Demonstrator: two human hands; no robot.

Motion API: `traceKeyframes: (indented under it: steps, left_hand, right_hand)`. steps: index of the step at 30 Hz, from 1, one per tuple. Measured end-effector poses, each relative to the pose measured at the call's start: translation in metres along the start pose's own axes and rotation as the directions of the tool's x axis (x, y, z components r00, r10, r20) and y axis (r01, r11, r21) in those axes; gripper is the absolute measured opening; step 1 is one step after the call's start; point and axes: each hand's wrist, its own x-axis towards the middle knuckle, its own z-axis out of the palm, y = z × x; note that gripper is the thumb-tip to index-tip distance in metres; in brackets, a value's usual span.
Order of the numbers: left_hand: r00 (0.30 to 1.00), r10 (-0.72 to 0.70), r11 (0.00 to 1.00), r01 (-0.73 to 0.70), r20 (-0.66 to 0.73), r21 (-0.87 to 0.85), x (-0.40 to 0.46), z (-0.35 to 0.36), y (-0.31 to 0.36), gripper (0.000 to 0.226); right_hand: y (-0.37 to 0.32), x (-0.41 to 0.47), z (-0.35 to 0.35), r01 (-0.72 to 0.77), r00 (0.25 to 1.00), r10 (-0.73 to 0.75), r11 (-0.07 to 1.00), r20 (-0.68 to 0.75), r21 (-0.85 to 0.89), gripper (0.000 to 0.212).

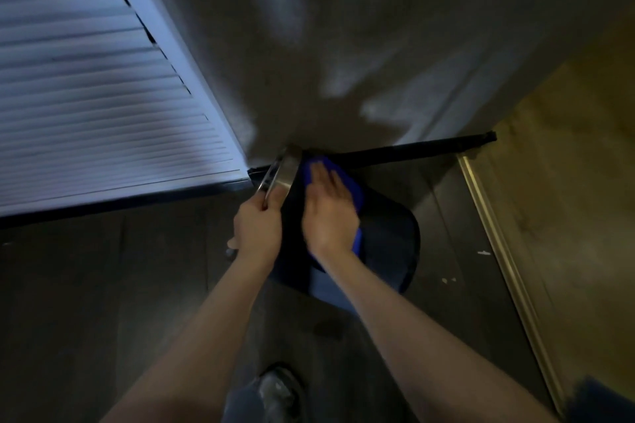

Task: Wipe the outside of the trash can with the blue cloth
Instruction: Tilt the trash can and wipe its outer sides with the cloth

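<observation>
We see the trash can [388, 244], dark and rounded, standing on the dark floor [103, 285] just in front of the wall [343, 45], and we take it as our landmark. Its metal lid [280, 170] is tipped up at the can's left side, toward the louvered door [86, 96]. Our left hand [257, 227] is at the lid's near edge, the fingers curled closed around it. Our right hand [328, 209] lies flat on the top of the can, fingers stretched out and together, pressing the blue cloth [357, 196] against the can; the cloth shows beyond the fingertips and along the right of the palm. A shoe [278, 391] stands on the floor nearer to us than the can. The picture is dim and slightly blurred.
</observation>
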Motion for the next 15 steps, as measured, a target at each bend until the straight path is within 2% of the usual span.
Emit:
traceKeyframes:
  steps: [3, 5, 6, 7, 8, 10, 12, 15]
  left_hand:
    - [0.999, -0.040, 0.996, 0.039, -0.009, -0.079, 0.004, -0.005, -0.008, 0.033]
    - [0.998, -0.065, 0.990, 0.064, -0.002, -0.127, 0.007, -0.012, -0.015, 0.035]
    - [0.997, -0.075, 0.985, 0.076, 0.009, -0.156, 0.008, -0.015, -0.018, 0.036]
    - [0.996, -0.090, 0.979, 0.092, 0.021, -0.181, 0.009, -0.016, -0.019, 0.036]
    - [0.994, -0.106, 0.975, 0.109, 0.025, -0.194, 0.009, -0.016, -0.018, 0.035]
    - [0.991, -0.135, 0.969, 0.135, 0.017, -0.206, 0.009, -0.016, -0.016, 0.034]
    - [0.990, -0.140, 0.966, 0.144, 0.030, -0.213, 0.007, -0.015, -0.014, 0.032]
    - [0.993, -0.109, 0.981, 0.116, 0.052, -0.153, 0.005, -0.015, -0.016, 0.033]
  right_hand:
    - [-0.017, -0.018, 0.002, 0.267, 0.963, -0.266, 0.964, 0.046, -0.009, 0.046]
    - [0.006, -0.023, -0.005, 0.514, 0.857, -0.508, 0.856, 0.082, -0.060, 0.042]
    - [0.022, -0.024, -0.007, 0.573, 0.819, -0.567, 0.815, 0.090, -0.089, 0.041]
    - [0.038, -0.023, -0.009, 0.558, 0.830, -0.551, 0.823, 0.092, -0.109, 0.039]
    - [0.052, -0.020, -0.011, 0.461, 0.887, -0.455, 0.879, 0.077, -0.120, 0.038]
    - [0.071, -0.011, -0.013, 0.109, 0.994, -0.106, 0.988, 0.037, -0.111, 0.037]
    - [0.080, -0.004, -0.010, -0.136, 0.990, 0.138, 0.985, 0.012, -0.104, 0.039]
    - [0.068, 0.000, -0.004, -0.314, 0.950, 0.312, 0.943, -0.036, -0.111, 0.040]
